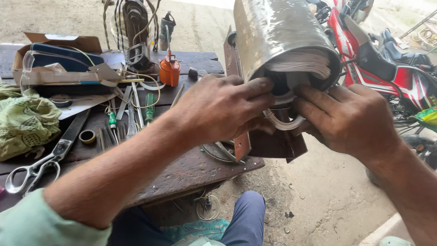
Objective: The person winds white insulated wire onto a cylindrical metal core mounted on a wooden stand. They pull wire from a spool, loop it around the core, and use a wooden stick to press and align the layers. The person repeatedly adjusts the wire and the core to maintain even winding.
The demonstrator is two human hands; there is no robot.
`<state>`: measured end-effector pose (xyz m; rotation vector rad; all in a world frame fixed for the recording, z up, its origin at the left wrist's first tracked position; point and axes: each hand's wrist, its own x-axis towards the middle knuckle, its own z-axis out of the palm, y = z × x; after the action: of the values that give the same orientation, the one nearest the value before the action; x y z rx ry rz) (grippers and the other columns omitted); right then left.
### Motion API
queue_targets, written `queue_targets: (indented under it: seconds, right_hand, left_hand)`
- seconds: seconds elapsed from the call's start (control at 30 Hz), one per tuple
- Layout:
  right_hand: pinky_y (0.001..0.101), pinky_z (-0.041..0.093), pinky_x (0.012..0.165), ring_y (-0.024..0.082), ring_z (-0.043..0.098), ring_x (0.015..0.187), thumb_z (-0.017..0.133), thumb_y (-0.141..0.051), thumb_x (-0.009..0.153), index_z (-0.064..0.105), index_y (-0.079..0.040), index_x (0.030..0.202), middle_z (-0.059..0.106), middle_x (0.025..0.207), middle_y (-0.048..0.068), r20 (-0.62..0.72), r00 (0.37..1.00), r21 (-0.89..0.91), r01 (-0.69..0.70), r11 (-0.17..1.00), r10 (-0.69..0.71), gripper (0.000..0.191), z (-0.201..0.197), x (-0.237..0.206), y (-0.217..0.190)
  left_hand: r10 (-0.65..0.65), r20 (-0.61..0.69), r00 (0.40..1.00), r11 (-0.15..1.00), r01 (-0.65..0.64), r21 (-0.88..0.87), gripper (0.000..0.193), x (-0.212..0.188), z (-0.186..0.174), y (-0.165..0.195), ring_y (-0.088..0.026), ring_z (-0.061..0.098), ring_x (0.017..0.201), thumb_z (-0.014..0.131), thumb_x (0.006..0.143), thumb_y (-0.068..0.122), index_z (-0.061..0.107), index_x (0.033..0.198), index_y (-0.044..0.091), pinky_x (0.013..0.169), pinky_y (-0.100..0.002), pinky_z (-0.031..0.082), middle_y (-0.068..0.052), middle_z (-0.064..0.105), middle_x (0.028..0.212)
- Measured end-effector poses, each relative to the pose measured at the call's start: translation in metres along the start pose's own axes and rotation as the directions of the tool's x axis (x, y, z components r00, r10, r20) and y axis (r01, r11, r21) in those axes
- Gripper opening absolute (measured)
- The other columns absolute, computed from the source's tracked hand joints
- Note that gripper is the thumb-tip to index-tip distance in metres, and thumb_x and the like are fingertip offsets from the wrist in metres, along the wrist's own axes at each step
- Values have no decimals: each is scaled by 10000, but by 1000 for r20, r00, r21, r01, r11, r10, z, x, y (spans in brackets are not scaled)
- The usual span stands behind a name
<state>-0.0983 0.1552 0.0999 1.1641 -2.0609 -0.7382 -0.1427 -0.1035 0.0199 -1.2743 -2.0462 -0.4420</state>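
While both hands work at the open mouth of the metal cylinder (277,32), I read the grip like this: my left hand (218,109) curls its fingertips over the lower rim, pressing on the stacked white strips (302,61) packed inside, and my right hand (348,118) pinches a loose white strip (284,122) that loops out below the opening. Neither hand is spread flat; both are bent and closed on the strip bundle. The cylinder sits directly above and between the hands, tilted with its mouth toward me, which seems to keep the layered ends within easy reach. Its shell is dull, scuffed sheet metal, curved smooth; the strips look thin, pale and springy, lying in tight layers. Beneath the hands a rusty brown metal bracket (268,141) appears to prop the cylinder at the edge of the worn wooden bench (182,173). Left of my left hand lie an orange oil can (169,69), green-handled screwdrivers (149,107) and large scissors (41,164). Beyond my right hand stands a red motorcycle (387,64).
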Motion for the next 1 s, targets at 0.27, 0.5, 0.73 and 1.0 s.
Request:
queue_targets:
  seconds: [0.27,0.5,0.73,1.0]
  right_hand:
    - [375,519,603,237,723,852,823,-152,862,788,-83,923,787,1113,98,-103,993,71,-42,997,50,100,24,-7,2]
    - [418,598,701,300,721,916,809,-317,746,757,-29,973,731,1083,146,-119,961,372,-190,909,249,370,18,-10,-18]
    - [396,580,683,249,696,815,853,-163,775,777,-34,1044,745,1104,120,-129,951,481,-188,856,281,308,11,-13,-28]
    - [413,598,746,260,745,930,825,-139,832,795,-58,1060,754,1131,99,-110,959,280,-223,934,262,244,33,-9,-15]
  left_hand:
    - [32,-177,984,990,-7,141,459,-4,12,-4,-214,726,917,679,831,583,781,1032,183,668,-377,622,-21,704,1197]
    - [-61,-42,997,997,59,-42,440,-3,12,6,-242,722,952,699,897,497,749,1101,110,605,-362,618,-66,672,1164]
    - [-115,-57,992,991,111,-69,375,0,9,23,-236,738,932,724,909,371,731,1218,158,627,-376,622,-28,687,1261]
    - [-271,132,953,953,285,-100,228,17,20,16,-196,738,723,696,999,334,743,1154,174,459,-346,557,-14,747,1164]
